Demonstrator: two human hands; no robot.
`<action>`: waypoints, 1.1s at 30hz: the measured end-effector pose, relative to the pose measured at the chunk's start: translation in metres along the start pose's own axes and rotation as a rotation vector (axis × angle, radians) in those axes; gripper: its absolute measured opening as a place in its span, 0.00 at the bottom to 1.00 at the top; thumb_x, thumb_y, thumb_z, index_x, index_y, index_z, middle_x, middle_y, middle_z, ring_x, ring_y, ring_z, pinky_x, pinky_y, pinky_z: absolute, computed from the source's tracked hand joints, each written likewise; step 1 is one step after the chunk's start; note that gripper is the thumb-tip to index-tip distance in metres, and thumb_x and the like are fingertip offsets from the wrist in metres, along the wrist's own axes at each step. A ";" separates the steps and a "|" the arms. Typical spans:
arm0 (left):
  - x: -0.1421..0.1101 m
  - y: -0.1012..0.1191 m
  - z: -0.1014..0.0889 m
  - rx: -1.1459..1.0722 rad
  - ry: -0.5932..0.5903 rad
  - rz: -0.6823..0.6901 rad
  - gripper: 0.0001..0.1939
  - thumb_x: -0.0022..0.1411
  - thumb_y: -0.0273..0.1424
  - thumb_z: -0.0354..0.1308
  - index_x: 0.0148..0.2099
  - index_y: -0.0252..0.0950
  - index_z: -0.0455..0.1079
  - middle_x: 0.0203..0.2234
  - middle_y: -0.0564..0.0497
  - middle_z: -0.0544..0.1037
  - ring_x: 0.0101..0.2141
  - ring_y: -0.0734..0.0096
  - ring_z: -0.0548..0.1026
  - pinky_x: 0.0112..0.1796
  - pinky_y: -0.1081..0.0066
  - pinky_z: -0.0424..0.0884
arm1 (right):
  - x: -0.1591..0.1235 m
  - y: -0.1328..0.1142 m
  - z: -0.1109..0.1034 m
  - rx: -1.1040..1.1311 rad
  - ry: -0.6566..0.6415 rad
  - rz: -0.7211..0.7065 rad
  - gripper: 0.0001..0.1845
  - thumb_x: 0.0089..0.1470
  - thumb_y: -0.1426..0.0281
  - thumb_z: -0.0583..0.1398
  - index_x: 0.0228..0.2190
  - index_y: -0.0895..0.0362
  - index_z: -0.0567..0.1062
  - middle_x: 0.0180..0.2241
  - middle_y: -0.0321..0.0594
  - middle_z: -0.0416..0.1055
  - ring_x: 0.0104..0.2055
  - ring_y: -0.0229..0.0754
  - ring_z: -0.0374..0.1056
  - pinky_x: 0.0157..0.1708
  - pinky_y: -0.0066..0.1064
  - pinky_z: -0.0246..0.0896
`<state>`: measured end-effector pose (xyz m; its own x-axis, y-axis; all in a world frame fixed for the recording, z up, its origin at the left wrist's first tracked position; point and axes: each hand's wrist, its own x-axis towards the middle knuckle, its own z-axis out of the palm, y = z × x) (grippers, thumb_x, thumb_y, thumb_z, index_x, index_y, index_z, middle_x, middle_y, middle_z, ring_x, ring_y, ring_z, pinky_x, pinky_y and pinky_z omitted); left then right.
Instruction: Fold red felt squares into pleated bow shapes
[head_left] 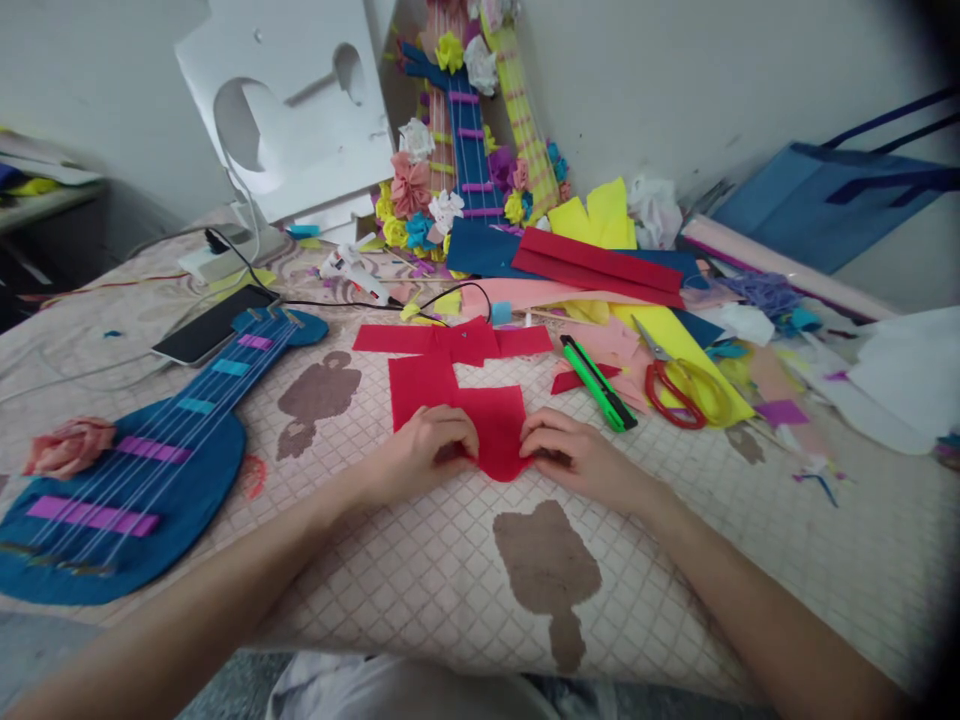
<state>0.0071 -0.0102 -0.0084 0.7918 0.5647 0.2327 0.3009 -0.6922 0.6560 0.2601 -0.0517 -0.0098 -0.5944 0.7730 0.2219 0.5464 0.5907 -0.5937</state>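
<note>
On the surface (435, 590), the sheet (495, 420) lies between left hand (431, 445) and right hand (574, 450); a strip (386, 340) lies behind it; left, the guitar (219, 450), with the phone (210, 328) beside its neck; right, the cutter (598, 383), then scissors (663, 360); behind the strip, the glue gun (356, 272).

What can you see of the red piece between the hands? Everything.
The red piece looks like matte paper or felt, its upper edge fairly straight, its near edge rounded. It's over the patterned tablecloth, left hand and right hand pinching either side near the bottom. More red adjoins upper left; joined or separate, unclear.
</note>
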 end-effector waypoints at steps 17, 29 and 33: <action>0.014 0.014 0.019 0.076 0.124 -0.289 0.04 0.56 0.23 0.56 0.32 0.35 0.71 0.27 0.52 0.73 0.32 0.72 0.69 0.33 0.73 0.62 | 0.014 -0.010 0.016 0.011 0.120 0.300 0.05 0.50 0.77 0.58 0.27 0.56 0.68 0.30 0.34 0.63 0.29 0.35 0.61 0.29 0.28 0.54; 0.015 0.013 0.022 -0.028 0.158 -0.395 0.10 0.50 0.21 0.61 0.37 0.36 0.71 0.27 0.54 0.75 0.30 0.74 0.70 0.31 0.74 0.66 | 0.014 -0.014 0.020 -0.016 0.145 0.332 0.05 0.50 0.76 0.59 0.26 0.55 0.67 0.30 0.34 0.63 0.29 0.35 0.61 0.29 0.28 0.54; 0.016 0.014 0.023 -0.024 0.168 -0.395 0.11 0.50 0.21 0.61 0.38 0.36 0.71 0.27 0.54 0.75 0.30 0.74 0.71 0.32 0.74 0.67 | 0.015 -0.015 0.023 -0.046 0.165 0.327 0.05 0.51 0.76 0.59 0.27 0.55 0.67 0.30 0.34 0.64 0.29 0.35 0.61 0.29 0.28 0.54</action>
<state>0.0363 -0.0209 -0.0118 0.5202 0.8510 0.0723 0.5497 -0.3984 0.7342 0.2299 -0.0543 -0.0156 -0.2828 0.9474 0.1498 0.7202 0.3129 -0.6192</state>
